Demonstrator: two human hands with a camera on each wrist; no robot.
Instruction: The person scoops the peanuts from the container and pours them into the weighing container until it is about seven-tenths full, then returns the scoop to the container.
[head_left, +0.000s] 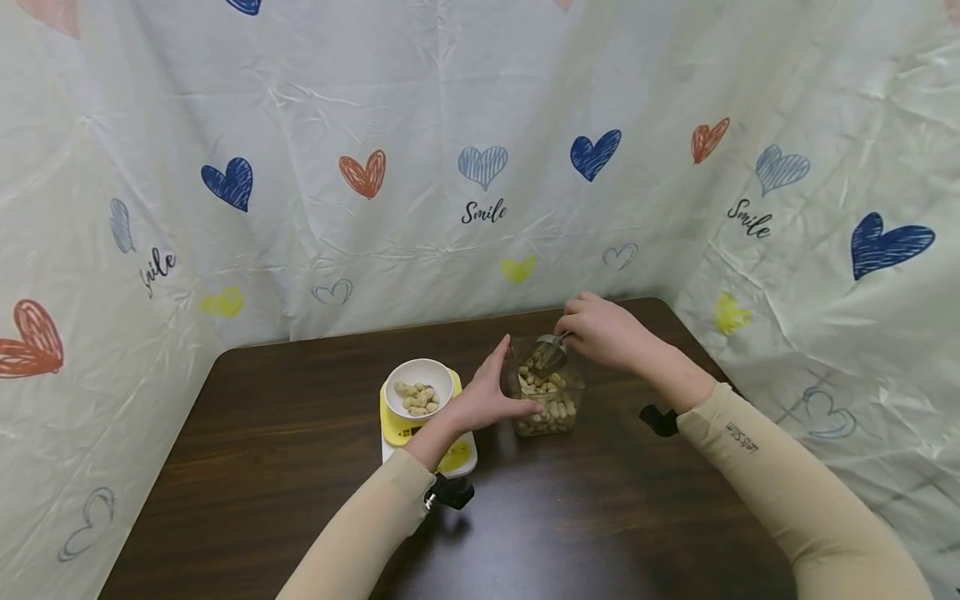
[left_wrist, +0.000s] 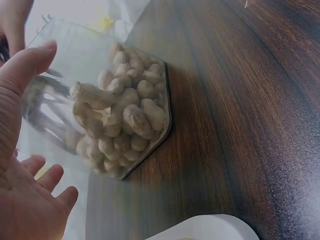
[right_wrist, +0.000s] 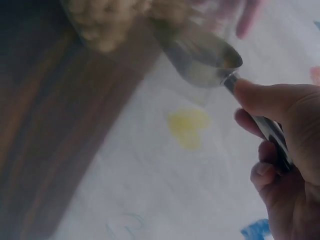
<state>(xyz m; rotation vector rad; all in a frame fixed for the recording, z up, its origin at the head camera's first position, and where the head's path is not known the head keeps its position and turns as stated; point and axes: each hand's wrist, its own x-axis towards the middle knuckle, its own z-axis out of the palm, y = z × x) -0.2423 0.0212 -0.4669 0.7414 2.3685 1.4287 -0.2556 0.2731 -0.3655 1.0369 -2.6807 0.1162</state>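
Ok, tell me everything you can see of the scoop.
The scoop looks like shiny metal: a deep, rounded bowl on a slim handle. The right hand grips the handle, and the bowl slants down inside the clear box, its tip at the peanuts. Whether it carries any is unclear.

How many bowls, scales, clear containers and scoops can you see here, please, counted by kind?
White bowl: 1
Yellow-and-white scale: 1
Clear container: 1
Metal scoop: 1
Total: 4
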